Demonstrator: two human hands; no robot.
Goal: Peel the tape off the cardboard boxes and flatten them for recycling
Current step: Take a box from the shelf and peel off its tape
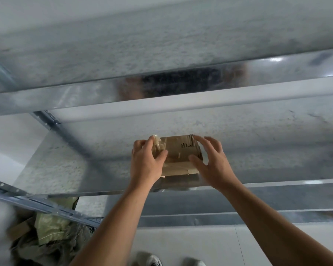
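A small brown cardboard box [178, 155] sits on a grey metal shelf [96, 164], near its front edge. Clear tape runs over the box, and a crumpled bunch of it [156, 140] sticks up at the far left corner. My left hand [147, 160] grips the box's left side, fingers curled over the top edge by the tape and thumb pressed on the top face. My right hand [210, 160] hovers at the right side with its fingers spread, thumb near the top face; I cannot tell whether it touches.
A higher shelf with a shiny metal front rail [181, 87] hangs over the box. Below the shelf at left lie bags and cardboard scraps [46, 233]. The shelf's diagonal metal braces [46, 206] cross there. My shoes [152, 260] stand on the pale floor.
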